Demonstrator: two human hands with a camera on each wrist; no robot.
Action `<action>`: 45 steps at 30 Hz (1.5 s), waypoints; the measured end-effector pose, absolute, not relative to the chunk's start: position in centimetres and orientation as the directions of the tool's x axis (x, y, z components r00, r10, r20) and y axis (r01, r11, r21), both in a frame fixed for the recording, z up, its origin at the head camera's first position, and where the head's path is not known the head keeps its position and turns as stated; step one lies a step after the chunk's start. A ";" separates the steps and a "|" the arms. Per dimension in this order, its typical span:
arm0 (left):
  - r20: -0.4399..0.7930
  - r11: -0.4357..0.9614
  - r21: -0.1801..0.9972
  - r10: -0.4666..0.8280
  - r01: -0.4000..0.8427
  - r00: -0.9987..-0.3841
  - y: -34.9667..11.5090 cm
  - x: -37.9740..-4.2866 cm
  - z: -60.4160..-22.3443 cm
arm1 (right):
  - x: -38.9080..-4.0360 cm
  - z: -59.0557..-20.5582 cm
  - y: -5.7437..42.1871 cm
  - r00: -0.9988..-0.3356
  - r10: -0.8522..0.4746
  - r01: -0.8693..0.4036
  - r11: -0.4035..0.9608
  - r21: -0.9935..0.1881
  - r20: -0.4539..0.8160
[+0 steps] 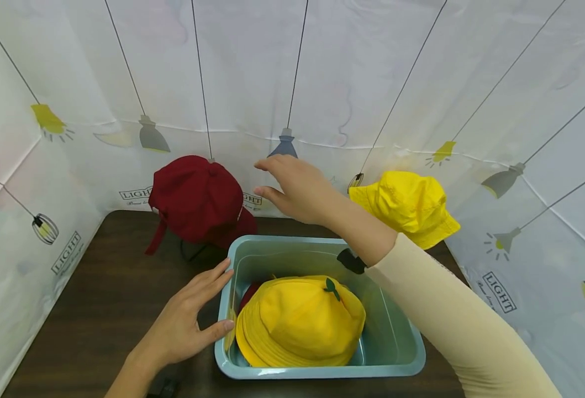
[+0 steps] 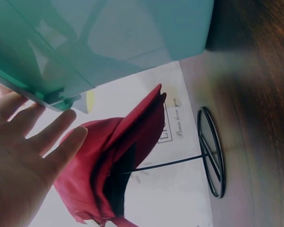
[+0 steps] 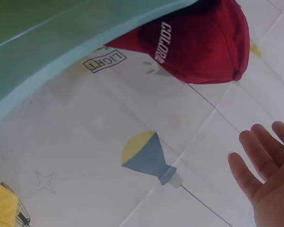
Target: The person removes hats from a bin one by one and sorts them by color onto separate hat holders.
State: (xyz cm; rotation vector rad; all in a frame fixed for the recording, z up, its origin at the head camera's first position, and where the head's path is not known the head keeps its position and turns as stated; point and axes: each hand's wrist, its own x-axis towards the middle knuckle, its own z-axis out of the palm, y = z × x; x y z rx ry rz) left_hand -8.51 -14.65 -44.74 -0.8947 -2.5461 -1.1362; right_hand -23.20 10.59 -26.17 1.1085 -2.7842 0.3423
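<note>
My left hand (image 1: 185, 315) rests on the left rim of a blue-green plastic bin (image 1: 322, 372), its fingers nearly straight. Inside the bin lies a yellow hat (image 1: 312, 320) with a small green leaf on top. A dark red thing (image 1: 248, 293) shows at its left edge, mostly covered. My right hand (image 1: 299, 188) hangs in the air beyond the bin's far rim, fingers extended and holding nothing. To its left, a dark red cap (image 1: 198, 193) sits on a black wire stand (image 2: 212, 153); the right wrist view shows white lettering on the cap (image 3: 203, 47).
A yellow bucket hat (image 1: 409, 207) stands at the back right, its support hidden. White printed cloth (image 1: 372, 72) encloses the back and sides of the dark wooden table (image 1: 98, 309). A black object (image 1: 163, 388), too dark to identify, lies at the front edge.
</note>
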 end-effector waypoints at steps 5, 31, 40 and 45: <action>0.414 0.518 0.604 0.445 0.605 -0.794 -14.5 -8.7 -44.8 | -21.6 -26.8 13.3 -0.689 -0.694 -0.724 0.669 -0.168 0.209; 0.408 0.516 0.617 0.436 0.594 -0.802 -14.6 -8.4 -44.9 | -14.9 -29.4 22.1 -0.698 -0.715 -0.687 0.654 -0.316 0.036; 0.404 0.514 0.620 0.437 0.592 -0.803 -14.6 -8.2 -44.9 | -13.8 -30.8 22.5 -0.703 -0.705 -0.619 0.670 -0.409 -0.091; 0.412 0.512 0.620 0.434 0.595 -0.801 -14.5 -8.3 -44.8 | -13.8 -31.6 22.6 -0.685 -0.722 -0.627 0.654 -0.423 -0.100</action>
